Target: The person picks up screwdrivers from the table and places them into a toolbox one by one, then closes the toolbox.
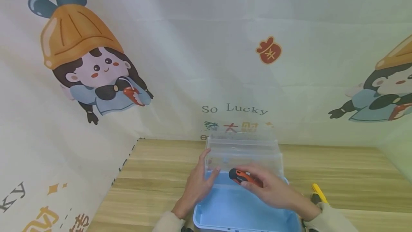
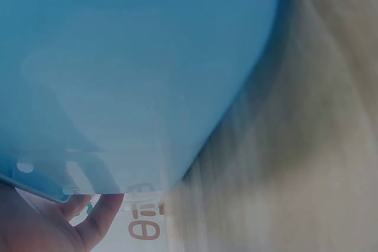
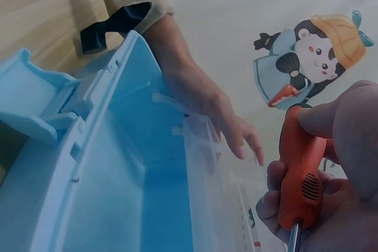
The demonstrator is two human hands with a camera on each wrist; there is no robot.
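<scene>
My right hand (image 1: 273, 189) grips an orange and black screwdriver (image 1: 239, 176) above the back part of a light blue plastic box (image 1: 244, 210). In the right wrist view, the screwdriver's orange handle (image 3: 301, 175) lies between thumb and fingers, its metal shaft pointing down out of frame. The box stands with its clear lid (image 1: 244, 158) raised at the back. My left hand (image 1: 197, 183) is at the box's back left corner, thumb and forefinger spread beside the lid's edge. The box's blue side (image 2: 136, 75) fills much of the left wrist view.
A yellow, stick-like thing (image 1: 318, 192) lies on the wooden table (image 1: 154, 174) to the right of the box. A blue latch flap (image 3: 35, 95) sticks out from the box's front. Printed cloth (image 1: 180, 63) hangs behind the table and along its left side.
</scene>
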